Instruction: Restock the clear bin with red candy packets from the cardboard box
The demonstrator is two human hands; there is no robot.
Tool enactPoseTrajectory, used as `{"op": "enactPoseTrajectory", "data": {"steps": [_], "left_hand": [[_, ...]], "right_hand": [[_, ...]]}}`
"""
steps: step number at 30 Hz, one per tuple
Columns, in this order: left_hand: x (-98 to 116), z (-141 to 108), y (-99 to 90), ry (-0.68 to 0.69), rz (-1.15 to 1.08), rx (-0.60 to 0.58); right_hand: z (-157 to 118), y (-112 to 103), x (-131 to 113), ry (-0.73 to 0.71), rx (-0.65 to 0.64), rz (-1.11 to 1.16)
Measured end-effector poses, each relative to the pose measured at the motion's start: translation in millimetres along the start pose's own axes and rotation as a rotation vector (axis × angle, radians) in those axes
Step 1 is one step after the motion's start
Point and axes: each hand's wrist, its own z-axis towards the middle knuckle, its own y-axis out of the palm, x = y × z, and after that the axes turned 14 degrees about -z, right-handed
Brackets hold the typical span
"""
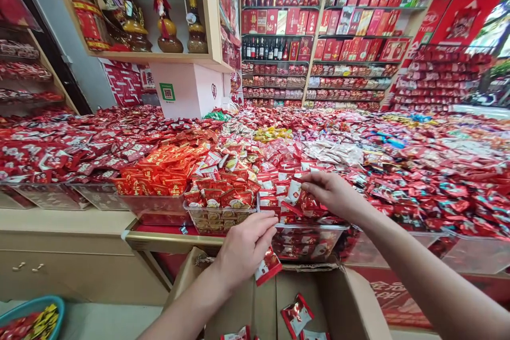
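Note:
My right hand [332, 195] pinches a red-and-white candy packet [294, 191] above a clear plastic bin [314, 228] heaped with similar packets. My left hand [247, 247] is in front of that bin's left corner, fingers curled, with a red candy packet [268, 266] hanging beneath them. Below both hands stands an open cardboard box [354, 297]. Inside it lie a loose red-and-white packet [297, 316] and a few more, partly cut off by the frame's lower edge.
To the left are a bin of gold-and-red packets [223, 199] and a bin of orange-red packets [159, 172]. More candy heaps spread right and behind. A gold-edged counter [171, 241] borders the box. A teal basin [59, 311] sits on the floor at lower left.

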Motion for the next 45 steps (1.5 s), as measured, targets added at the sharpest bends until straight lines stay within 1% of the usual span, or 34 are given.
{"op": "enactPoseTrajectory", "data": {"steps": [2, 4, 7, 11, 14, 16, 21, 25, 28, 32, 40, 45], "left_hand": [[-4.3, 3.3, 3.5, -0.020, 0.058, -0.038], [-8.4, 3.8, 7.4, -0.035, 0.122, -0.056], [-10.1, 2.8, 10.8, -0.044, 0.234, -0.066], [-7.4, 2.4, 11.0, -0.047, 0.343, -0.077], [-5.4, 2.8, 10.9, -0.038, 0.389, -0.088], [-3.6, 3.6, 11.4, -0.028, 0.410, -0.087], [5.0, 7.5, 13.7, -0.026, 0.449, -0.100], [10.5, 9.7, 14.5, -0.022, 0.475, -0.142], [11.7, 10.2, 13.2, -0.017, 0.447, -0.139], [10.4, 10.3, 11.5, -0.027, 0.402, -0.119], [3.0, 9.2, 10.3, 0.015, 0.356, -0.097], [1.0, 9.7, 8.4, 0.002, 0.322, -0.109]], "right_hand": [[7.9, 2.6, 0.0, -0.025, -0.009, -0.064], [12.4, 4.3, 0.6, -0.037, -0.045, -0.130], [14.8, 4.3, 0.9, -0.060, -0.147, -0.217], [17.0, 2.6, -0.1, -0.101, -0.300, -0.279], [20.5, 3.4, -1.0, -0.108, -0.368, -0.324], [22.6, 4.9, -2.3, -0.109, -0.391, -0.356], [23.9, 8.0, -9.2, -0.110, -0.319, -0.434], [23.2, 7.9, -14.5, -0.103, -0.344, -0.502], [22.2, 6.3, -16.1, -0.110, -0.319, -0.496], [18.5, 5.5, -14.8, -0.111, -0.249, -0.460], [16.1, 11.1, -4.8, -0.118, -0.184, -0.433], [15.3, 13.8, -3.7, -0.110, -0.203, -0.476]]}}
